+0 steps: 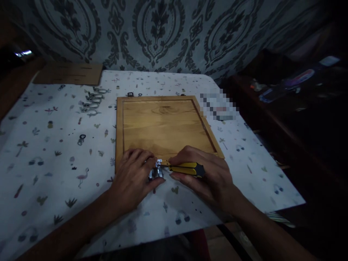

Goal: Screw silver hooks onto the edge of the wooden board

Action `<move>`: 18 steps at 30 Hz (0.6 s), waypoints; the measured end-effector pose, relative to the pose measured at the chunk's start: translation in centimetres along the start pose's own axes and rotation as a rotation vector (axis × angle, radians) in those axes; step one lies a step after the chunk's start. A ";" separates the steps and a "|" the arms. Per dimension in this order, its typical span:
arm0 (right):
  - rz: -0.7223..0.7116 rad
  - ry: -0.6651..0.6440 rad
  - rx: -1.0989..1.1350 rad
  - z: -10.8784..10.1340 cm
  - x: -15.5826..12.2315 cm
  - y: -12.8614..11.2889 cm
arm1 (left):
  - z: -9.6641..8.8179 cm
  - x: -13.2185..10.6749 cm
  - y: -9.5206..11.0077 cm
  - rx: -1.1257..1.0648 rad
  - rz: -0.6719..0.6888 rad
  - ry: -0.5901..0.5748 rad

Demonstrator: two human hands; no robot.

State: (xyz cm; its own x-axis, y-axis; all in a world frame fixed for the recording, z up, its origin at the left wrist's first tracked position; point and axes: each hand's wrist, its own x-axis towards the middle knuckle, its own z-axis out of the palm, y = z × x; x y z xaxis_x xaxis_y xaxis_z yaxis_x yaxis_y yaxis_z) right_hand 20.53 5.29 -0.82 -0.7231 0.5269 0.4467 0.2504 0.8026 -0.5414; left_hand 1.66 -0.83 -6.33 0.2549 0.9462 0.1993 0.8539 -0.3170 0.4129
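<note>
While my left hand (133, 177) lay on the worktop (54, 163), its fingers were curled shut over the small metal fitting (156, 169) at the near edge of the wooden board (163, 123), pinning it flat. The yellow screwdriver (186, 168) touched it from the right, my right hand (209, 177) closed round the handle. I judged steadiness mattered most: tip seated squarely, fitting held from creeping.

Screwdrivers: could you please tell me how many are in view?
1. The screwdriver is gripped in the right hand at the near edge of the wooden board, its tip at the metal fitting held by the left hand. Dark areas may hide others.
</note>
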 end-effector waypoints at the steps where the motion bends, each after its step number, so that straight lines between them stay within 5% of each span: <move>1: 0.005 0.007 -0.007 0.1 -0.1 -0.1 | 0.0 0.0 0.0 0.001 0.001 -0.003; 18: -0.018 0.154 -0.009 1.4 -0.4 0.2 | 0.0 0.0 0.0 -0.002 0.003 -0.003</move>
State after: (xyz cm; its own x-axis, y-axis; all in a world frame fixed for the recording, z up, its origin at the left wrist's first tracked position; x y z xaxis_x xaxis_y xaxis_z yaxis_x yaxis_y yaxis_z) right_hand 19.99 4.84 -2.13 -0.6207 0.5481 0.5606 0.2440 0.8146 -0.5262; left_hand 1.65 -0.82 -6.33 0.2587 0.9455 0.1979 0.8521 -0.3199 0.4143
